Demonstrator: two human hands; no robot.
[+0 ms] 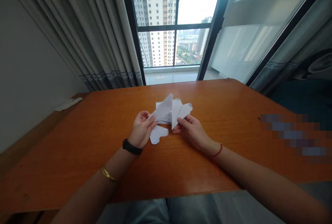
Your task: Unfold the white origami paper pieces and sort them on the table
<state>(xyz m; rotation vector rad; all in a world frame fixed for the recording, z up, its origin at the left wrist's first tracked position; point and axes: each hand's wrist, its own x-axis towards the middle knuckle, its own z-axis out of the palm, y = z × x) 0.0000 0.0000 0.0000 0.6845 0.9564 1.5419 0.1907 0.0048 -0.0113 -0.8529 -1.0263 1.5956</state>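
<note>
Across a glossy orange-brown wooden table [77,161], pale denim-clad legs [160,212] are seen below the near edge, and two bare forearms are extended over the top. A black wristband [132,146] is worn on the left wrist, with a thin gold bangle [109,174] farther up the forearm; a thin red string bracelet [217,150] is tied around the right wrist. The left hand [142,129] is closed in a pinch, a pointed flap of folded white paper [163,109] being gripped between thumb and fingers. The right hand [193,132] is similarly closed on a second white paper flap [181,111], which is held near its lower end. Whether both flaps belong to one sheet cannot be told. Both are held between the hands, just above the table. A heart-shaped white paper piece [157,134] is laid flat on the wood just beside the left hand. With thin folded paper like this, a pinch kept close to the crease is judged the surest hold, as slipping is limited and the edges are kept aligned. Farther off, a white paper scrap [67,104] is lying near the table's left edge. Beyond the table, a grey curtain with a dark patterned hem [109,34] is hung beside a tall window [176,46], through which high-rise apartment towers [155,20] are seen.
</note>
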